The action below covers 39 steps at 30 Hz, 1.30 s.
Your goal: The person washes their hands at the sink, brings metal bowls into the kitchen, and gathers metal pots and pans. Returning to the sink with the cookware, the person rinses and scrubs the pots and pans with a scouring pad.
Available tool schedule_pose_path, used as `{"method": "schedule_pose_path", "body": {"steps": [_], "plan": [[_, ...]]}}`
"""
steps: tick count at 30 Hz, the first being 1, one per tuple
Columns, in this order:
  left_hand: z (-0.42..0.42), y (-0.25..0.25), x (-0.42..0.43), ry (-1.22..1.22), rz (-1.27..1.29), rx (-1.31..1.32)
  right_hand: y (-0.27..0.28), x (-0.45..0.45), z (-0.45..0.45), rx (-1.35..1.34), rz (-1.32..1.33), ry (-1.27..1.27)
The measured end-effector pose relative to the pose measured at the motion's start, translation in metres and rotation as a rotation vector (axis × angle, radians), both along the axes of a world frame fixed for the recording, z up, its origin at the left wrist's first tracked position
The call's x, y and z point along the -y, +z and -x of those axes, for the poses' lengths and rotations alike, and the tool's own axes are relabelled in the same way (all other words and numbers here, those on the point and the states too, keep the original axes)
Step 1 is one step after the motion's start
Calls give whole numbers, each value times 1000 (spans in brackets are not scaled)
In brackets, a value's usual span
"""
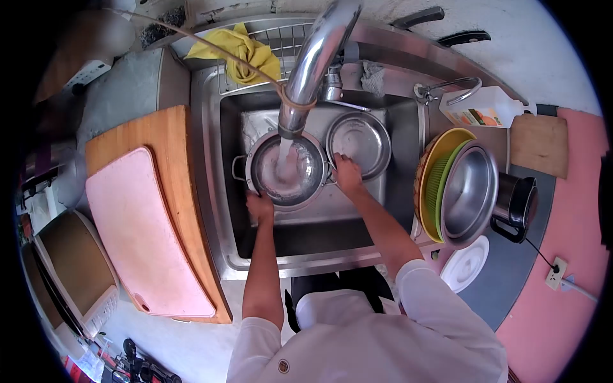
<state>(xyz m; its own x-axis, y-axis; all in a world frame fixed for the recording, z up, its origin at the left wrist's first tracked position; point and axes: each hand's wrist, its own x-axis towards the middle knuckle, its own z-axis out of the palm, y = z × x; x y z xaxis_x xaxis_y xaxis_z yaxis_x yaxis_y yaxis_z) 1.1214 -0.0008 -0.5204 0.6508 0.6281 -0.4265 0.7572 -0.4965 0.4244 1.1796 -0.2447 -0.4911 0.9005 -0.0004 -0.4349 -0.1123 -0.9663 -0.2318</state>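
Observation:
Water runs from the chrome faucet point(295, 121) into a two-handled steel pot point(258, 169) in the sink point(306, 246). At the pot's lower-left rim is my left hand point(260, 207), its fingers curled against the edge. A shallow round steel dish point(370, 142) lies to the right, beside the pot. My right hand point(348, 173) grips the dish's near-left rim, with fingertips over the inside. It is also close to the pot's right handle, and the thumb is hard to make out.
Left of the sink, a pink cutting board point(150, 236) lies on a wooden board point(172, 143). A yellow cloth point(246, 54) hangs over a wire rack point(287, 41) behind. To the right stand nested basins point(471, 191), an electric kettle point(514, 203) and a white jug point(485, 105).

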Motion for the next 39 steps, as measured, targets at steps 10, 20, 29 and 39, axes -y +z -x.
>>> {"method": "schedule_pose_path", "body": {"steps": [10, 20, 29, 39], "plan": [[0, -16, 5, 34, -18, 139, 179, -17, -68, 571, -445, -443], [-111, 115, 65, -410, 594, 464, 165, -23, -164, 1052, -570, -457], [-115, 108, 51, -44, 923, 389, 107, -115, -35, 62, -1024, -909], [-106, 126, 25, 109, 1146, 635, 49, -153, -66, -252, -1599, -893]]}}
